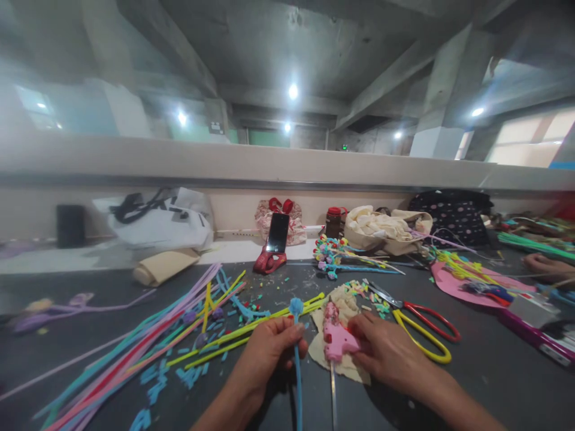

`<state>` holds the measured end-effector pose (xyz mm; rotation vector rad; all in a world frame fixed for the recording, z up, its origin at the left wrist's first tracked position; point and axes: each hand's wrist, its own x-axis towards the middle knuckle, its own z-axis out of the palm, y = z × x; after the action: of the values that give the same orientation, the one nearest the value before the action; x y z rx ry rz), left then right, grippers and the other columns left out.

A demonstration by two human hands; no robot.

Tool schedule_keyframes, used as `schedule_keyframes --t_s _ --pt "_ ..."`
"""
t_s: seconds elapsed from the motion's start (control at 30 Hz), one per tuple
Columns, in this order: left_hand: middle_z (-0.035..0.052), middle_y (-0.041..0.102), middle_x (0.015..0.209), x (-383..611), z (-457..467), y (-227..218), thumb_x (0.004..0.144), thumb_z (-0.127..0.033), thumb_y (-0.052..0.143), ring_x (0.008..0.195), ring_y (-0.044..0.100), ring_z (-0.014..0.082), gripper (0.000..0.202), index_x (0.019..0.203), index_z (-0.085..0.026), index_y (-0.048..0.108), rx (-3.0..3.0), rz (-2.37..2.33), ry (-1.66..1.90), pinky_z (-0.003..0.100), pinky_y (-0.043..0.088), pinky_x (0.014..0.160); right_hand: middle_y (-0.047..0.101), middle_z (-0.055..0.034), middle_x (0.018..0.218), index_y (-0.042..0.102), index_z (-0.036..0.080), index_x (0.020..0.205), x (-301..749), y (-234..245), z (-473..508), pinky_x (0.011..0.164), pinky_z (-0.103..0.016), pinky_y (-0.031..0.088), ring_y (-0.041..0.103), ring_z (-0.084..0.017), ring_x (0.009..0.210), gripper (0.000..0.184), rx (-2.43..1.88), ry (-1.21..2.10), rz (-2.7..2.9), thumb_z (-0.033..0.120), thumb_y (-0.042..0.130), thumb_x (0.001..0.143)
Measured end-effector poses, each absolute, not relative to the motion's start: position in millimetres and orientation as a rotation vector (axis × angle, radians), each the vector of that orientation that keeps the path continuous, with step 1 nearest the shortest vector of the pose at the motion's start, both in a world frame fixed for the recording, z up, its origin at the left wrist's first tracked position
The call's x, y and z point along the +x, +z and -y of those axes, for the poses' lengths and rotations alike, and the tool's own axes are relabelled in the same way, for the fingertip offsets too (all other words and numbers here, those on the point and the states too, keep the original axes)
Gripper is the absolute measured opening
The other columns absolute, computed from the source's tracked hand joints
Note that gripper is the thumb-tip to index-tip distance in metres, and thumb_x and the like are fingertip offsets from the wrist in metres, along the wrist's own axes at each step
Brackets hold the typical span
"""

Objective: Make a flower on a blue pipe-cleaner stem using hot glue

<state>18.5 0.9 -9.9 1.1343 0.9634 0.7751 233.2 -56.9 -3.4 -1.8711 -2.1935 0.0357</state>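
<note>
- Far left, a purple pipe-cleaner flower (74, 309) lies on the dark worktop (476, 383), well apart from both hands.
- Next, a loose bundle of coloured pipe cleaners (130, 360) fans out, ends towards the worker, perhaps to leave single stems easy to pick out; blue clippings (157, 383) lie beside it.
- In the middle, at the back, a smartphone (277, 232) leans in front of a patterned pouch (295, 226), screen outward, likely for viewing from the seat.
- And here's the left hand (279, 344): thumb and forefinger together, pinching a blue pipe-cleaner stem (298, 383) just below its fluffy blue head (296, 306). It stands roughly upright, presumably so the head stays uncovered; the lower fingers curl inward.
- Just right, the pink glue gun (335, 340) lies over a beige scrap (359, 372), nozzle pointing away, glue stick (333, 392) trailing back; the scrap probably shields the worktop.
- The right hand (384, 347) has its thumb and fingers closed around the glue gun's handle; whether any finger presses the trigger, I can't tell.
- Beyond it, scissors (399, 304) with red and yellow handles; far right, a co-worker's hand (550, 269).
</note>
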Motion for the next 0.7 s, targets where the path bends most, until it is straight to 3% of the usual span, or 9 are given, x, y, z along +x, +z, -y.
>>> schedule_keyframes --t_s 0.13,0.3,0.43,0.6,0.7 --pt "0.0002 0.057 0.048 20 1 -11 0.057 -0.044 0.063 0.034 0.037 0.0039 0.032 0.056 -0.014 0.05 1.121 -0.964 0.778 0.016 0.024 0.037 0.062 -0.0012 0.071 0.059 0.021 0.091 237 3 52 0.053 -0.024 0.033 0.055 -0.017 0.061 0.022 -1.805 0.263 2.079 0.03 0.05 0.073" --pt "-0.0006 0.057 0.049 21 8 -7 0.061 -0.042 0.061 0.033 0.036 0.0031 0.031 0.056 -0.014 0.048 1.097 -0.965 0.826 0.016 0.023 0.036 0.062 -0.005 0.093 0.055 0.019 0.108 249 14 50 0.067 -0.027 0.041 0.055 -0.02 0.081 0.034 -1.467 0.619 1.69 0.033 0.043 0.079" --pt "-0.0009 0.056 0.049 22 11 2 0.062 -0.041 0.061 0.034 0.037 0.0028 0.031 0.055 -0.013 0.05 1.092 -0.956 0.857 0.016 0.025 0.038 0.061 -0.0032 0.085 0.053 0.018 0.112 257 7 46 0.049 -0.021 0.04 0.053 -0.013 0.061 0.04 -1.349 0.875 1.469 0.037 0.048 0.076" --pt "0.0024 0.063 0.063 50 1 9 0.059 -0.041 0.063 0.042 0.045 0.0047 0.029 0.064 -0.014 0.053 1.055 -0.922 0.891 0.017 0.032 0.044 0.053 0.0026 0.064 0.058 0.015 0.103 257 0 41 0.041 -0.017 0.03 0.04 -0.006 0.045 0.038 -1.251 1.072 1.411 0.033 0.059 0.069" --pt "0.0019 0.061 0.059 73 -11 -2 0.05 -0.042 0.067 0.047 0.05 0.0087 0.033 0.058 -0.014 0.051 1.06 -0.976 0.853 0.021 0.037 0.05 0.049 0.0044 0.058 0.061 0.014 0.087 258 -1 40 0.041 -0.016 0.03 0.041 -0.005 0.045 0.028 -1.209 1.113 1.331 0.036 0.059 0.071"
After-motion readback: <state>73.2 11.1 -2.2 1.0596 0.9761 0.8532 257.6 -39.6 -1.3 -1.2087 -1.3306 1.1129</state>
